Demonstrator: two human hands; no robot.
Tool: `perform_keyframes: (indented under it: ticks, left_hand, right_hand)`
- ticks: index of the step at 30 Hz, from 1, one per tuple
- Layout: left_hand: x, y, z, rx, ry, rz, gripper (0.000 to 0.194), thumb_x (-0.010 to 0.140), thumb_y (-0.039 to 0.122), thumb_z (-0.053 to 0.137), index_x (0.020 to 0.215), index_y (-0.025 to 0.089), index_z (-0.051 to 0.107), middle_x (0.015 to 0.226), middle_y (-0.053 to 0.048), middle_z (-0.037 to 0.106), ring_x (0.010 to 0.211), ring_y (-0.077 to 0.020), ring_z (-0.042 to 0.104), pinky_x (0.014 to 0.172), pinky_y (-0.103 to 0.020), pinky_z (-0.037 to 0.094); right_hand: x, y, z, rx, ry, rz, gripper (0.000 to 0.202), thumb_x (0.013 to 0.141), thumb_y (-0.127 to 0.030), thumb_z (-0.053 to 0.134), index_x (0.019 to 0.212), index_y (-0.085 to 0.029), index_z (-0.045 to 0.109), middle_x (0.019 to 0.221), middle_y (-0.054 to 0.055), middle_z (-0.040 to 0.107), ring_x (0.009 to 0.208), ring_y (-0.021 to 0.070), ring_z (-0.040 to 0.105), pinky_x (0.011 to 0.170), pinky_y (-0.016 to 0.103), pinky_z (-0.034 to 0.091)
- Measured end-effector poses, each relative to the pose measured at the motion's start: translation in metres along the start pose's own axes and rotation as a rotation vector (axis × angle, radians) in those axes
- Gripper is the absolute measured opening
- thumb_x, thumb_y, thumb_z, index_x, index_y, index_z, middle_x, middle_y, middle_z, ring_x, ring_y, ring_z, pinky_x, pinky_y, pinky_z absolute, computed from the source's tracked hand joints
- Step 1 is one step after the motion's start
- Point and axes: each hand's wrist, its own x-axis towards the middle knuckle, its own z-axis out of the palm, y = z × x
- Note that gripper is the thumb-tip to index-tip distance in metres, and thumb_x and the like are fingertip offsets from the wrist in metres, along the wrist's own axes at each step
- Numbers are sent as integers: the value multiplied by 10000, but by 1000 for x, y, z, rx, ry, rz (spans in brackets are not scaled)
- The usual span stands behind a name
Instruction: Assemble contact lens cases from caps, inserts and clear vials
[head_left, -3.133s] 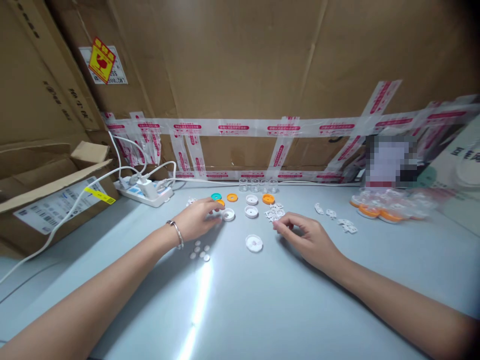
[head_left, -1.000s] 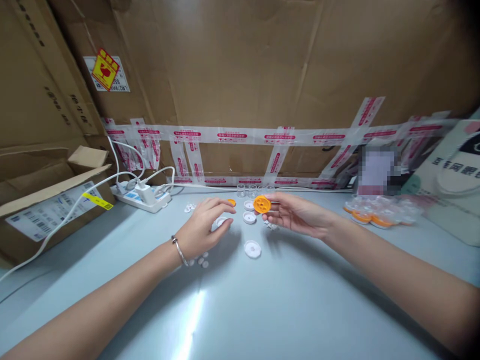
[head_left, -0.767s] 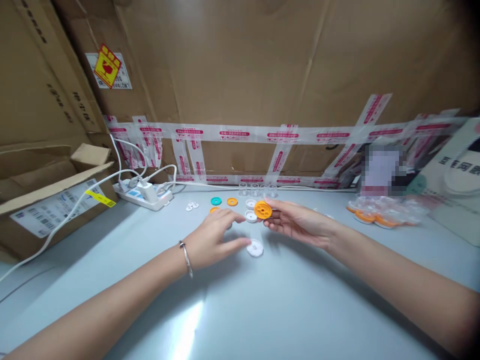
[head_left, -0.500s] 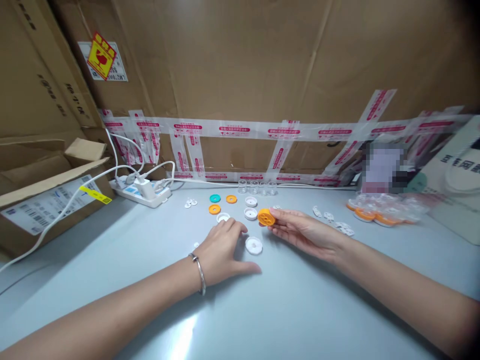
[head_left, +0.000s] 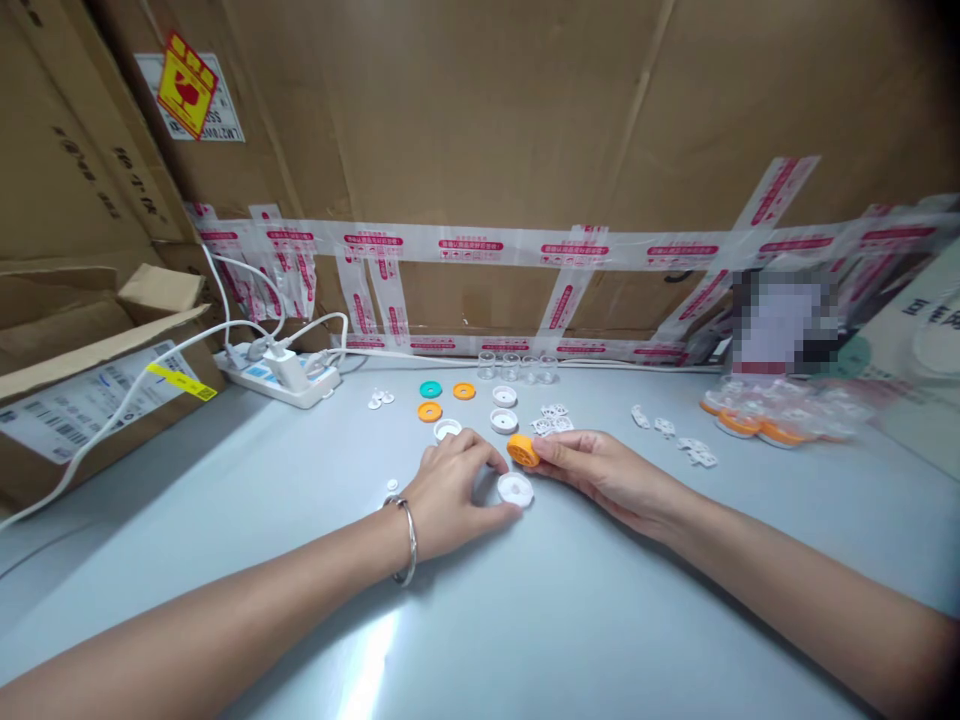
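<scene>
Right hand (head_left: 616, 478) grips the orange wheel (head_left: 522, 451), tilted, above the table (head_left: 570, 620), just beyond the white disc (head_left: 515, 490). Left hand (head_left: 457, 497) has thumb and fingers apart around the disc's left side; contact cannot be confirmed. Clear cups (head_left: 517, 368) stand near the rear cardboard (head_left: 465, 130).

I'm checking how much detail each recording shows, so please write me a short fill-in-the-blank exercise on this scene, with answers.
1. The right hand holds a thick round plastic part coloured ____.
2. Between the thumb and fingers of the left hand is a flat round plastic disc coloured ____.
3. The silver metal bangle is worn on the ____ wrist.
4. Behind the small clear round containers stands a large brown box made of ____.

Missing words: orange; white; left; cardboard.
</scene>
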Motion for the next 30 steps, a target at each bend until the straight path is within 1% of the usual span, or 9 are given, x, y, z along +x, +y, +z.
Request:
perform_keyframes:
  ticks: [3,7,10,14,19,23,27,30]
  left_hand:
    - [0,1,0,-6,-3,-12,318,685,373,655,960,243,563,999,-21,525,992,-224,472,873,-394,342]
    - [0,1,1,-1,-1,-48,434,616,476,697,947,232,557,996,-24,532,970,-240,478,868,-415,339]
    - [2,1,2,-7,9,-70,401,627,491,686,901,226,558,978,-20,541,969,-240,480,859,-412,340]
    - [4,1,3,-13,25,-77,343,646,446,682,878,223,561,979,-15,544,977,-233,481,857,-406,333]
    - [4,2,4,-1,53,-68,332,642,450,678,851,215,572,951,-13,557,962,-228,489,839,-395,331]
    - [3,2,4,6,77,-54,344,638,473,675,830,204,580,940,-10,562,942,-225,501,821,-386,331]
    - [3,0,5,9,95,-35,360,630,499,673,815,202,589,936,-15,571,927,-226,509,809,-382,329]
    - [4,0,5,12,106,-32,367,624,511,672,803,201,594,930,-16,576,915,-220,510,805,-380,326]
  right_hand:
    - [-1,1,0,-96,20,21,250,667,-358,709,812,-154,724,801,49,711,804,148,621,802,286,454]
    - [-2,3,1,-192,53,19,292,648,-409,703,787,-153,719,798,51,704,787,162,608,727,288,448]
    - [-2,3,2,-218,71,8,274,637,-411,708,734,-155,710,753,30,688,723,141,585,676,266,433]
    - [-2,3,2,-229,56,2,258,644,-406,702,678,-151,687,680,6,653,645,121,547,618,253,415]
    - [-5,6,4,-282,86,-21,266,643,-415,699,722,-161,698,757,21,674,709,143,561,679,264,429]
    - [-6,5,8,-384,117,-68,287,654,-455,676,696,-172,701,780,33,683,760,174,574,719,283,434]
    - [-7,4,12,-449,111,-125,288,640,-473,679,666,-187,704,815,42,691,811,197,586,757,291,440]
    - [-7,4,14,-500,95,-163,289,660,-472,661,647,-186,700,831,52,688,807,200,591,756,298,448]
